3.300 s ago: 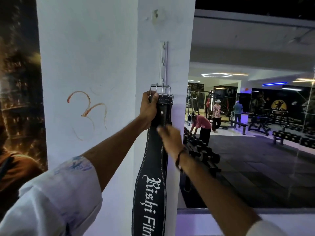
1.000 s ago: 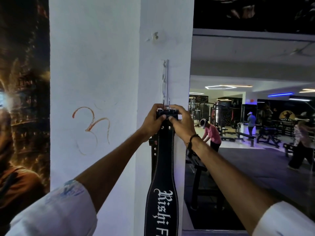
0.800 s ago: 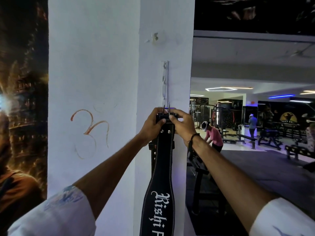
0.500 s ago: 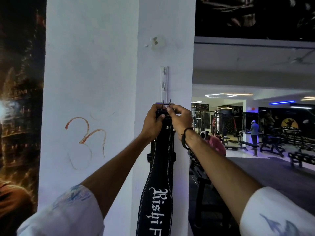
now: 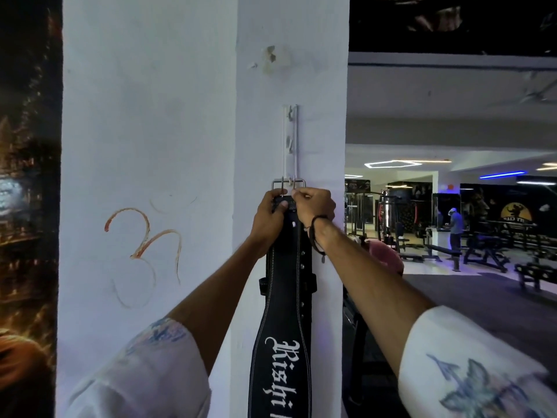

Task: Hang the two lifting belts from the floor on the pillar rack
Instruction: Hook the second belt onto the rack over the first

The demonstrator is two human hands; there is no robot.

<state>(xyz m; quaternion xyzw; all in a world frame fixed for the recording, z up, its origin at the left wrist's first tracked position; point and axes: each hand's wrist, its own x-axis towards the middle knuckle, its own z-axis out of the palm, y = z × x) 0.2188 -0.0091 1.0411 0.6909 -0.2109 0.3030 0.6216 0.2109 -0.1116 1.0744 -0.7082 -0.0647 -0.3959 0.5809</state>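
Observation:
A black lifting belt [image 5: 286, 300] with white lettering hangs down the white pillar [image 5: 150, 146]. Its steel buckle [image 5: 288, 183] sits at the lowest hook of the narrow white rack [image 5: 290, 137] fixed to the pillar's right face. My left hand [image 5: 269, 218] grips the belt's top end from the left. My right hand [image 5: 313, 205] pinches the same end just under the buckle from the right. A second dark strap edge shows behind the belt, at its sides around mid-height. Two upper hooks of the rack are bare.
Right of the pillar the gym floor opens out with benches [image 5: 482, 251], machines and a person in blue [image 5: 455, 224] far off. A pink shape [image 5: 388, 254] shows behind my right forearm. A dark poster [image 5: 27, 206] covers the wall on the left.
Both hands have stayed on the belt's top end, working the buckle at the rack's lowest hook; 3.3 s ago my right hand was lower on the strap. The buckle frame now stands clear above my fingers.

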